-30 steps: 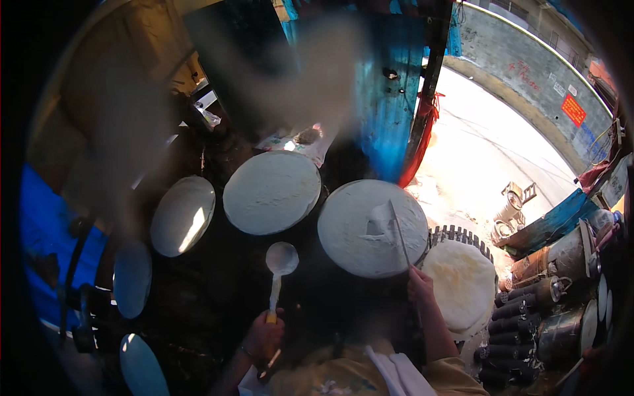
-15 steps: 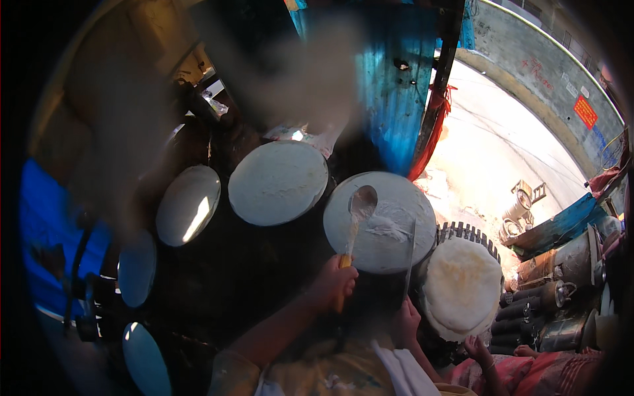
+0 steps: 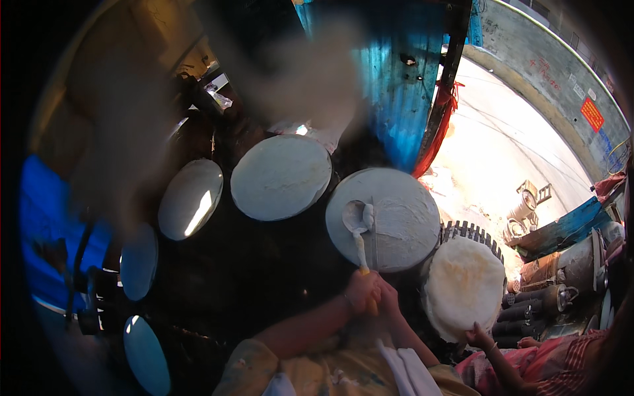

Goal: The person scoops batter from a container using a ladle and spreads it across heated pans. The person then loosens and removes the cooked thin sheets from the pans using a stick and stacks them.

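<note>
My left hand [image 3: 360,291] is closed around the yellow handle of a ladle [image 3: 360,245], whose round bowl is over the pale round griddle [image 3: 343,185]. White batter [image 3: 404,221] is smeared across the griddle, and a lump of it clings to the ladle's bowl. Close against the left hand, my right hand [image 3: 389,298] grips a long thin spatula [image 3: 373,239]. Its blade stands beside the ladle's bowl, seemingly touching the lump. The right hand's fingers are partly hidden behind the left hand.
Right of the griddle lies a stack of round flatbreads [image 3: 465,284], with another person's hand [image 3: 477,335] at its near edge. More round plates, including a large white-topped one [image 3: 282,178], curve away leftward. Steam [image 3: 310,72] blurs the far side. Dark cylinders [image 3: 528,313] lie at right.
The spatula and right hand have swung left to meet the ladle and left hand. The batter is spread wider on the griddle. The other person's hand has reached onto the flatbreads' edge.
</note>
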Demonstrator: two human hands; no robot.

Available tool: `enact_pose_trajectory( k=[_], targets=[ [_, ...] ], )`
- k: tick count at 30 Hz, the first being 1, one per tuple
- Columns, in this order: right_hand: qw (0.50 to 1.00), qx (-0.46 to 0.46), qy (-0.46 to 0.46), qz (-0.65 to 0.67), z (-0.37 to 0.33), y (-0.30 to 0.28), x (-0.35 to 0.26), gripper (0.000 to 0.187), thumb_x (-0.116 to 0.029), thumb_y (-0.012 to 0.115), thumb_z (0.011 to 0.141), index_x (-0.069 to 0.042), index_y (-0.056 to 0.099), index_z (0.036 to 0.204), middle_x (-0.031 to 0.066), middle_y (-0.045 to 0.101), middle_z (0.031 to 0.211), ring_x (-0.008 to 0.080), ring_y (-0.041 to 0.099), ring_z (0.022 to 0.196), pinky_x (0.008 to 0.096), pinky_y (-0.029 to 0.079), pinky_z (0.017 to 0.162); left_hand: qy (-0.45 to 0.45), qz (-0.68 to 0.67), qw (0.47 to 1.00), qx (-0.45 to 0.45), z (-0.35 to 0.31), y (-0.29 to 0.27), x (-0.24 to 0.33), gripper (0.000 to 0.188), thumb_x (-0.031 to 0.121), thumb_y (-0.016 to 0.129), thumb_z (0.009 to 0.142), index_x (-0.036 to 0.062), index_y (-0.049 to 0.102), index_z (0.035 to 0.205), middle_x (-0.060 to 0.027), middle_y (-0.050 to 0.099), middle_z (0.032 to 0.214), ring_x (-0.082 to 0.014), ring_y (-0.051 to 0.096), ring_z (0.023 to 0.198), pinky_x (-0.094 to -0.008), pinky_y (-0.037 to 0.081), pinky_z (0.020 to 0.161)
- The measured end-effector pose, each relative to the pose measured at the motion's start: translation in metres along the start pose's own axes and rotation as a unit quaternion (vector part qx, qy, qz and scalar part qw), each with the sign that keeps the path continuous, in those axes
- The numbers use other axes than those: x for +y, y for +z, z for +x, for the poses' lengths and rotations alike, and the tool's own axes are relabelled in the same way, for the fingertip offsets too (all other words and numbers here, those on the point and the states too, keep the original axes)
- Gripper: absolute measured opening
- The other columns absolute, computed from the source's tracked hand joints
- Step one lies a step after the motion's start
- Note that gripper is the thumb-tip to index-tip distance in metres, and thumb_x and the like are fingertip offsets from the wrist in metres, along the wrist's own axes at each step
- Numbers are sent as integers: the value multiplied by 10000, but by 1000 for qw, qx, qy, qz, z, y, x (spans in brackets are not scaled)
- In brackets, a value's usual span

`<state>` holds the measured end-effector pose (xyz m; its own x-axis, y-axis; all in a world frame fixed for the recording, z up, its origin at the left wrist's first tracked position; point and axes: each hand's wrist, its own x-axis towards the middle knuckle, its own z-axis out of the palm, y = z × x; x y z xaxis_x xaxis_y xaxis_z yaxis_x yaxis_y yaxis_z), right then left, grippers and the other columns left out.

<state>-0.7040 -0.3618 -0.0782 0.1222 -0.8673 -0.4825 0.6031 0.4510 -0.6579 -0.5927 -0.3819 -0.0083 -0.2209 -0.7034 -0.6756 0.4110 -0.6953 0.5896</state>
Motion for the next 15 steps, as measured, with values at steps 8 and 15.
enact_pose_trajectory(
  k=[8,15],
  targets=[
    [895,25,-330,-299,0,44,-20,311,-148,517,889,-50,558,1180,57,647,786,193,600,641,264,466,612,-15,-310,936,-169,-63,-23,46,144,112,365,936,35,476,986,37,337,559,-34,333,421,-160,323,387],
    [773,30,-359,-522,-9,10,-27,326,-138,597,810,-119,596,1135,140,597,711,264,595,604,313,469,582,-28,-379,879,-288,-78,-16,102,190,84,347,937,25,478,1061,35,349,574,-19,321,409,-150,328,371]
  ],
)
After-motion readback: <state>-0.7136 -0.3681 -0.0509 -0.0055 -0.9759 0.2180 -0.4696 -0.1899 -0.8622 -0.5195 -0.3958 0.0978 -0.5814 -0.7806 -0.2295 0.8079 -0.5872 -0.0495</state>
